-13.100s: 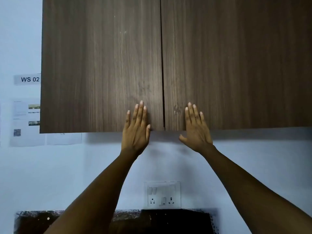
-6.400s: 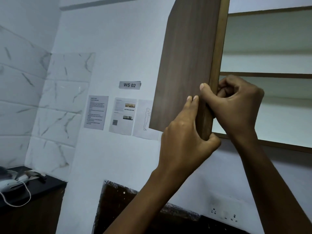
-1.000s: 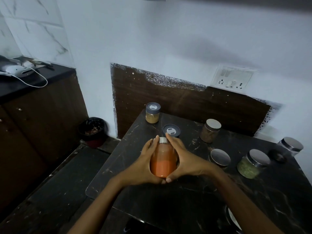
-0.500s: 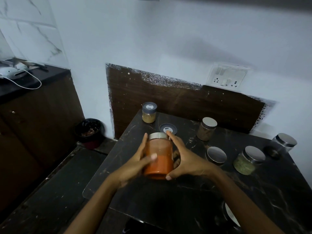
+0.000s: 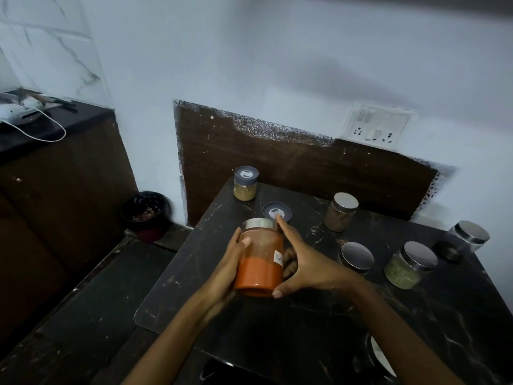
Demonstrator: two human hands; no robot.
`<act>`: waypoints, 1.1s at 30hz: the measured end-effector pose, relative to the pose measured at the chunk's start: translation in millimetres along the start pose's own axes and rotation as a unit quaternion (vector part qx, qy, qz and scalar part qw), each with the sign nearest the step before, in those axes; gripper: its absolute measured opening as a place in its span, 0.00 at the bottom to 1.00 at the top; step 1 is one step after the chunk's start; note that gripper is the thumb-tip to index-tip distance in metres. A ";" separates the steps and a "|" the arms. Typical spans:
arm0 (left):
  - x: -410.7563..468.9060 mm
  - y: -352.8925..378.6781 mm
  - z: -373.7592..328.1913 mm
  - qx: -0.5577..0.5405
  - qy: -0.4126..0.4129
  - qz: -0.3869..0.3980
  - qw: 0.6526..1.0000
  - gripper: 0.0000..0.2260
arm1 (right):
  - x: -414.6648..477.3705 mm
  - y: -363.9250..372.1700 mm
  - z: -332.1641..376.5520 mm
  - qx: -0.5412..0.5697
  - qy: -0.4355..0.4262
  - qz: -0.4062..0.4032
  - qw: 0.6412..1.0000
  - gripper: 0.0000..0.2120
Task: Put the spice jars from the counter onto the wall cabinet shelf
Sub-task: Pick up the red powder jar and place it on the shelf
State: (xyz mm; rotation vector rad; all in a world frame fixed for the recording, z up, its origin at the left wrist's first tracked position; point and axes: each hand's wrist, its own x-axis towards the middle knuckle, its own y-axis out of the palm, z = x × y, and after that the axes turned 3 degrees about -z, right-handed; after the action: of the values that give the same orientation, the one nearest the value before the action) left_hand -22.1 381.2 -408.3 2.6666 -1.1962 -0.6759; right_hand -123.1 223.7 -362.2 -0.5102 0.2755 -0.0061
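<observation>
A jar of red-orange powder point(image 5: 259, 259) with a silver lid and a white label is held above the dark marble counter point(image 5: 319, 323). My left hand point(image 5: 224, 270) grips its left side and my right hand point(image 5: 308, 265) cups its right side. Several other spice jars stand on the counter: a grey-lidded jar of yellow powder point(image 5: 245, 183) at the back, a grey-lidded jar point(image 5: 277, 212) just behind the held one, a brown-spice jar point(image 5: 340, 212), a low silver-lidded jar point(image 5: 357, 257), a green-herb jar point(image 5: 409, 265) and a jar at the far right point(image 5: 466, 237). The wall cabinet is out of view.
A switch and socket plate point(image 5: 374, 126) sits on the white wall above a brown backsplash panel point(image 5: 291, 165). A dark pot point(image 5: 145, 213) stands on the floor to the left. A lower black counter at far left carries a white device point(image 5: 16, 113) with a cable.
Both hands have lifted the red-powder jar off the counter and brought it upright and closer to me. Long before, both hands opened the cabinet doors.
</observation>
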 end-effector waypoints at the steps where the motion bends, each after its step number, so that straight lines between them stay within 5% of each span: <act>1: 0.5 -0.8 0.5 -0.018 -0.022 0.004 1.000 0.37 | 0.8 1.5 0.5 -0.010 -0.005 -0.007 1.000 0.60; 6: 3.3 2.5 3.0 -0.025 -0.055 -0.028 0.998 0.46 | 3.9 9.5 1.9 -0.043 -0.018 -0.020 0.999 0.60; 16: 3.8 6.3 1.0 -0.056 -0.043 -0.053 0.996 0.40 | 3.4 8.9 -4.9 0.034 0.005 -0.020 0.999 0.61; 23: 9.0 10.5 -0.5 -0.013 -0.035 -0.047 0.998 0.20 | 9.4 16.5 -9.0 -0.028 0.001 -0.071 0.997 0.62; 33: 9.0 7.0 0.3 -0.035 -0.030 -0.083 0.995 0.38 | 5.2 16.2 -6.9 -0.045 -0.007 -0.067 0.997 0.64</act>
State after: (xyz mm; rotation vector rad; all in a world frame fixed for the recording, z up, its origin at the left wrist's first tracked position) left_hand -21.7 369.8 -409.5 2.7268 -0.9516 -0.8114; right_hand -120.9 234.2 -377.2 -0.6168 0.2271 -0.1208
